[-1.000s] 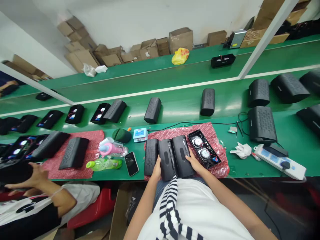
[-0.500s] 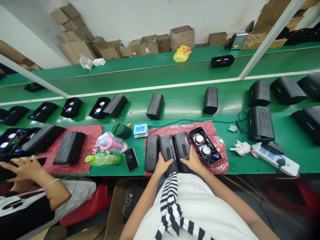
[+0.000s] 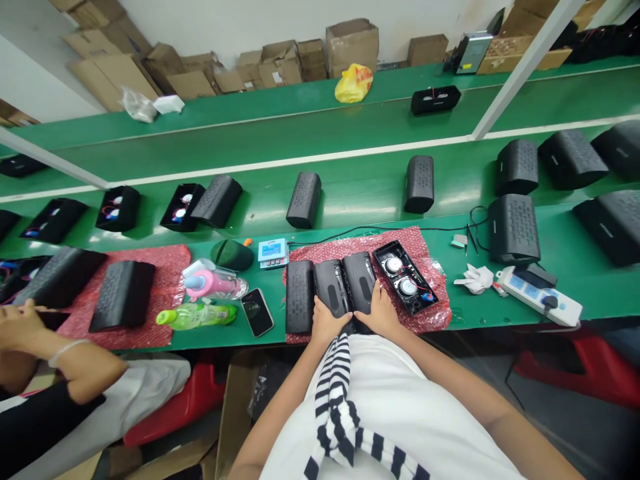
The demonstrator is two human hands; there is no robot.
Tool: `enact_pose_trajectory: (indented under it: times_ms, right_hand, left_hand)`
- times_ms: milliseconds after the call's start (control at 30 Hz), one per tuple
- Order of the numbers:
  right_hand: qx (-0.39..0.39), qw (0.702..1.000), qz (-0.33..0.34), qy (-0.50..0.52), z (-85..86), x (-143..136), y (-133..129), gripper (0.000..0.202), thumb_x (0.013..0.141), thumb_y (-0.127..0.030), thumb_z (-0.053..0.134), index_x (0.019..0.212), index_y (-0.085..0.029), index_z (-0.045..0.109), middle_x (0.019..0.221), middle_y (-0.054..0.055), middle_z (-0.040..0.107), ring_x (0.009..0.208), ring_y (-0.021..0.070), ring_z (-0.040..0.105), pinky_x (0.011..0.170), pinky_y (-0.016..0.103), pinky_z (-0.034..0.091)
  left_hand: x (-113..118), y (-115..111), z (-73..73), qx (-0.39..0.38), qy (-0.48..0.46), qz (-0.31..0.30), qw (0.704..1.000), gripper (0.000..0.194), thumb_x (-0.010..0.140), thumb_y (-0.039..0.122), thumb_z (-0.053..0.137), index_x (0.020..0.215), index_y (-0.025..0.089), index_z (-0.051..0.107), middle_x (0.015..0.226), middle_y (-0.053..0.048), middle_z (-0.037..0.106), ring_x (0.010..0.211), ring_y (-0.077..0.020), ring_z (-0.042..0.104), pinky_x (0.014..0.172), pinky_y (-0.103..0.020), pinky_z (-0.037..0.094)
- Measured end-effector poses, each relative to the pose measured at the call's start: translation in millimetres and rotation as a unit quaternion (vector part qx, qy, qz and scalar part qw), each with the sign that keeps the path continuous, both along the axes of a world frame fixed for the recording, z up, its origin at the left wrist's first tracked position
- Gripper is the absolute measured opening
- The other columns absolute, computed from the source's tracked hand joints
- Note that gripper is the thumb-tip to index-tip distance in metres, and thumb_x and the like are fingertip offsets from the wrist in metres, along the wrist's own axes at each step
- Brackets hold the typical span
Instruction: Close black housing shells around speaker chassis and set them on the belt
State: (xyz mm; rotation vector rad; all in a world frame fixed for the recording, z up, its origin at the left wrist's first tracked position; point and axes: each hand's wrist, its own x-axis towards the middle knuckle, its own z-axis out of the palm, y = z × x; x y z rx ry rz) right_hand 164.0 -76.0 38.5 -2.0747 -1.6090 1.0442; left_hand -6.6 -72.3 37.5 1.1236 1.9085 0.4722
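Two black speaker housings lie side by side on red bubble wrap (image 3: 345, 245). My left hand (image 3: 327, 321) grips the near end of the left housing (image 3: 330, 283), thumb on top. Around the near end of the right housing (image 3: 359, 277) is my right hand (image 3: 383, 311), its thumb pointing inward so that both thumbs nearly meet. A black speaker with a patterned face (image 3: 299, 297) stands left of them. To the right, an open black shell (image 3: 406, 277) shows two round drivers and red and blue wires.
Left are a phone (image 3: 257, 312), a green bottle (image 3: 197, 316), a pink-lidded bottle (image 3: 215, 285) and a small meter (image 3: 273, 252). A power strip (image 3: 540, 297) and tissue (image 3: 475, 279) lie right. A co-worker's hands (image 3: 30, 327) are at far left.
The view has shifted, so the scene sits lower and further right in sight. My hands have moved closer together at the housings' near ends. The co-worker's hands have come together.
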Motion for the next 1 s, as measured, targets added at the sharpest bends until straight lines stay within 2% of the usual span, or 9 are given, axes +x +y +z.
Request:
enact_pose_trajectory:
  times_ms: [100, 200, 333, 433, 500, 633, 767, 867, 1000]
  right_hand:
    - [-0.006, 0.999, 0.01, -0.032, 3.9, -2, 3, 0.117, 0.06, -0.053, 0.072, 0.146, -0.008, 0.005, 0.136, 0.03, 0.031, 0.123, 0.0469, 0.035, 0.098, 0.055, 0.03]
    - [-0.013, 0.998, 0.029, -0.057, 7.8, 0, 8, 0.117, 0.06, -0.051, 0.072, 0.147, -0.012, 0.002, 0.135, 0.027, 0.031, 0.121, 0.0439, 0.038, 0.096, 0.052, 0.033]
    - [-0.048, 0.996, 0.032, -0.069, 13.9, 6, 12, 0.111, 0.063, -0.046, 0.069, 0.146, -0.015, 0.003, 0.134, 0.022, 0.034, 0.12, 0.0371, 0.042, 0.095, 0.046, 0.036]
    - [-0.048, 0.994, 0.01, -0.098, 16.7, 2, 13, 0.107, 0.065, -0.043, 0.068, 0.145, -0.013, 0.003, 0.137, 0.024, 0.03, 0.121, 0.0361, 0.041, 0.094, 0.044, 0.036]
    - [-0.026, 0.991, 0.022, -0.127, 16.8, -4, 13, 0.105, 0.067, -0.045, 0.067, 0.145, -0.015, 0.004, 0.14, 0.025, 0.023, 0.121, 0.0381, 0.04, 0.094, 0.045, 0.035]
    - [-0.019, 0.984, 0.061, -0.166, 16.1, -14, 15, 0.106, 0.067, -0.054, 0.066, 0.146, -0.022, 0.002, 0.141, 0.026, 0.019, 0.12, 0.0414, 0.04, 0.092, 0.048, 0.035]
    - [-0.047, 0.985, 0.049, -0.156, 17.8, -6, 18, 0.109, 0.065, -0.055, 0.068, 0.146, -0.024, 0.002, 0.135, 0.023, 0.028, 0.116, 0.0384, 0.044, 0.088, 0.044, 0.038]
    - [-0.068, 0.987, 0.029, -0.146, 19.6, 2, 20, 0.107, 0.066, -0.052, 0.068, 0.146, -0.026, 0.002, 0.125, 0.019, 0.038, 0.109, 0.0355, 0.051, 0.085, 0.042, 0.04]
    - [-0.066, 0.99, 0.011, -0.126, 20.0, 7, 20, 0.108, 0.064, -0.054, 0.069, 0.146, -0.027, 0.005, 0.121, 0.018, 0.041, 0.106, 0.0363, 0.052, 0.084, 0.044, 0.041]
  left_hand:
    - [1, -1, -0.9, 0.023, 0.013, 0.007, 1.0, 0.126, 0.046, 0.049, 0.082, 0.142, 0.005, 0.013, 0.14, -0.031, 0.029, 0.132, -0.0437, 0.027, 0.107, -0.052, 0.022]
    - [-7, 0, -2.7, 0.042, 0.0, -0.004, 0.999, 0.115, 0.05, 0.043, 0.081, 0.14, 0.009, 0.018, 0.137, -0.027, 0.037, 0.131, -0.0391, 0.032, 0.107, -0.049, 0.025]
    - [-15, 4, 0.1, 0.001, 0.013, -0.028, 1.0, 0.108, 0.054, 0.037, 0.08, 0.14, 0.013, 0.019, 0.136, -0.021, 0.04, 0.128, -0.033, 0.038, 0.106, -0.044, 0.031]
    - [-2, 8, 7.9, -0.045, 0.083, -0.027, 0.995, 0.108, 0.058, 0.034, 0.076, 0.142, 0.01, 0.013, 0.143, -0.024, 0.029, 0.132, -0.0348, 0.033, 0.107, -0.043, 0.03]
    - [12, 9, 13.3, -0.047, 0.138, -0.024, 0.989, 0.108, 0.061, 0.034, 0.072, 0.143, 0.008, 0.007, 0.145, -0.026, 0.025, 0.132, -0.0372, 0.031, 0.105, -0.046, 0.032]
    - [24, 7, 17.5, -0.011, 0.202, -0.028, 0.979, 0.112, 0.061, 0.044, 0.071, 0.143, 0.006, 0.004, 0.14, -0.027, 0.031, 0.129, -0.0388, 0.034, 0.099, -0.048, 0.038]
    - [5, 7, 15.3, -0.005, 0.183, -0.032, 0.983, 0.117, 0.058, 0.056, 0.071, 0.142, 0.007, 0.007, 0.138, -0.028, 0.032, 0.128, -0.0388, 0.038, 0.1, -0.046, 0.036]
    - [-5, 9, 16.3, -0.015, 0.158, -0.038, 0.987, 0.117, 0.057, 0.053, 0.073, 0.142, 0.007, 0.007, 0.138, -0.029, 0.032, 0.126, -0.0387, 0.04, 0.1, -0.046, 0.036]
    - [1, 13, 18.9, -0.039, 0.158, -0.04, 0.986, 0.119, 0.056, 0.049, 0.075, 0.143, 0.005, 0.005, 0.132, -0.032, 0.038, 0.118, -0.0408, 0.048, 0.095, -0.048, 0.039]
